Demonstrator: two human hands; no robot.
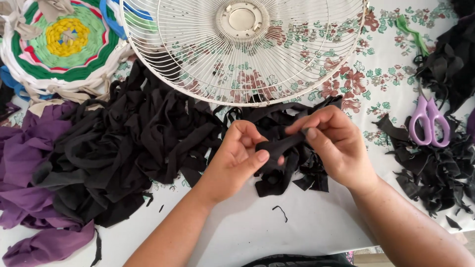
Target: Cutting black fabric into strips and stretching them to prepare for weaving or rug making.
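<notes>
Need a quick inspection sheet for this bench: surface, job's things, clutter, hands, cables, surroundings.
Surface: white table, with a floral cloth over its far part.
Job's things: black fabric strip pinched between both hands; big heap of black strips to the left.
Clutter: purple fabric at the left edge; more black scraps at right with purple-handled scissors on them; white wire fan grille lying flat; round multicoloured woven piece at far left.
Hands: left hand and right hand both closed on the strip, above the table.
Cables: nothing seen.
Surroundings: nothing seen beyond the table.
</notes>
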